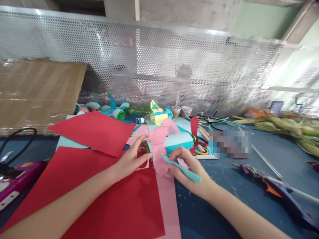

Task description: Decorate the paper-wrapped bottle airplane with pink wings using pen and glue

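Note:
A green bottle wrapped in light-blue and teal paper (180, 142) lies on its side, with pink paper pieces (159, 156) over its left part. My left hand (132, 157) has its thumb and fingers around the bottle's left end. In my right hand (193, 169) a teal pen (185, 171) is pinched, its tip pointing left at the pink paper. A red paper propeller shape (194, 132) stands at the bottle's right end. Beneath my left forearm are large red sheets (112, 202), with a pink sheet (170, 212) under their right edge.
A glue gun (276, 189) and thin white sticks (266, 161) lie at right. Scissors (202, 151) sit beyond the bottle. Paper-decorated bottles (159, 116) and small cups (186, 111) line the perforated metal screen (159, 59). Cardboard (40, 96), a purple power strip (20, 182) and corn husks (286, 127) flank the table.

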Motion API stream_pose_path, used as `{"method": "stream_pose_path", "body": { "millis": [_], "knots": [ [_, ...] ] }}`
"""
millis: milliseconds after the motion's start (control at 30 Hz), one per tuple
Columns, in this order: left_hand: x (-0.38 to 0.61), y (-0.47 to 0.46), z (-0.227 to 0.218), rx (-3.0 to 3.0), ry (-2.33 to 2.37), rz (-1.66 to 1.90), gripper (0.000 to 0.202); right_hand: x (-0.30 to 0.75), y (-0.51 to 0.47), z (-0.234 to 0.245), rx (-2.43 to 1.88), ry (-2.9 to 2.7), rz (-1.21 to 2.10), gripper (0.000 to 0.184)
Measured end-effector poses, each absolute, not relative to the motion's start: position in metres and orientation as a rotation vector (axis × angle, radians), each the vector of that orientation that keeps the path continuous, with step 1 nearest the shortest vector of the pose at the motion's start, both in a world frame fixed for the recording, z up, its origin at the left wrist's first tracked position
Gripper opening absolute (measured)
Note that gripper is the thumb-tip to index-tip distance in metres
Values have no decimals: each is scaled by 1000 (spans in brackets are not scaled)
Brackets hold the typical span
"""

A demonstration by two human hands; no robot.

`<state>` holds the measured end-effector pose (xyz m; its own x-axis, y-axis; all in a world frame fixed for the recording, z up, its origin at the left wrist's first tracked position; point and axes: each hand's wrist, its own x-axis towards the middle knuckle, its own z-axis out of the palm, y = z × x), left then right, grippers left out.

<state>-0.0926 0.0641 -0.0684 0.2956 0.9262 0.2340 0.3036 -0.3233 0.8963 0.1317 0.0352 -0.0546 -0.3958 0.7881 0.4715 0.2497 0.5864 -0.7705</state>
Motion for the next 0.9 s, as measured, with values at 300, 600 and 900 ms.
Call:
{"method": "stream_pose_path", "body": {
  "millis": [300, 600, 900],
  "knots": [
    [-94, 67, -74, 1866, 1052, 1035, 65, 127, 29, -50, -795, -2006, 779, 7],
    [-90, 69, -71, 1904, 1068, 1055, 67, 127, 32, -54, -785, -1972, 749, 6],
    [-93, 73, -60, 1746, 1166, 1051, 65, 137, 42, -50, -853, -1545, 741, 17]
  ]
}}
